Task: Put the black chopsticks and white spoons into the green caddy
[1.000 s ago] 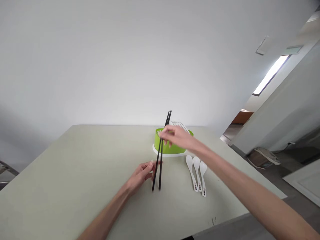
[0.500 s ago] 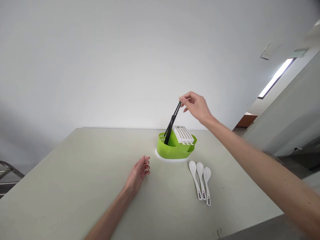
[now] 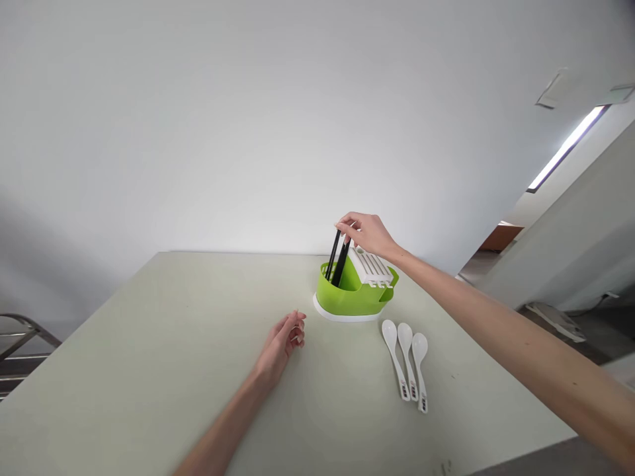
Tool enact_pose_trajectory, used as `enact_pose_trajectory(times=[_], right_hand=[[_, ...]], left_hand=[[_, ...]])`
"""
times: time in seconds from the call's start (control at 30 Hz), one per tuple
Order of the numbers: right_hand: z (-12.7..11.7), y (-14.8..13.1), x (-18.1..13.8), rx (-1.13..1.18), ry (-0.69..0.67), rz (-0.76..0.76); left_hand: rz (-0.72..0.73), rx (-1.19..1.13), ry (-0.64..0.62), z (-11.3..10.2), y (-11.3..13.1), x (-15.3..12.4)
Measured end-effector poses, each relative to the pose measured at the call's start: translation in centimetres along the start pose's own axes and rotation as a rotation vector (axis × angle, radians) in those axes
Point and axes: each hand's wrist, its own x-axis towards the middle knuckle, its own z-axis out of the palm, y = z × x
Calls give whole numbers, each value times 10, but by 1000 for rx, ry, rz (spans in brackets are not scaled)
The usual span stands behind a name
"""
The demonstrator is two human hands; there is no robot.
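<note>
1. The right hand (image 3: 367,235) is shown pinched shut on the top ends of a pair of black chopsticks (image 3: 337,261), with the bare arm stretched in from the four o'clock corner of the view.
2. The chopsticks are held steeply tilted, their tops leaning toward one o'clock. Their lower ends are sunk in the open left compartment of a green holder (image 3: 347,299), and the tips are hidden by its wall.
3. The holder is seated on a white base (image 3: 342,317), past the middle of a pale table (image 3: 149,344), at roughly twelve o'clock from the wearer. A white slotted rack (image 3: 372,266) is fitted over its right half, just below the right hand; whether it is touched by the hand cannot be told.
4. The left hand (image 3: 282,344) is rested on the table at about eight o'clock of the holder, near it but apart. Its fingers are loosely curled and nothing is held.
5. Three white spoons (image 3: 407,363) are laid side by side at about four o'clock of the holder. Their bowls are turned toward the holder and their handles toward the near edge, and they are touched by neither hand.
6. A plain white wall (image 3: 248,132) is seen behind the table. A metal frame (image 3: 20,337) is caught at the nine o'clock edge and a strip of light (image 3: 565,145) at two o'clock.
</note>
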Motion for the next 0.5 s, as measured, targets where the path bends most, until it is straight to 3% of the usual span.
enact_pose_trajectory(times=[0.27, 0.37, 0.5], right_hand=[[-3, 5, 13, -213, -151, 144], [-8, -3, 8, -342, -99, 141], [-21, -24, -16, -453, 12, 27]], left_hand=[[7, 36, -36, 0, -1, 1], [3, 41, -49, -2, -2, 2], [4, 38, -53, -4, -3, 3]])
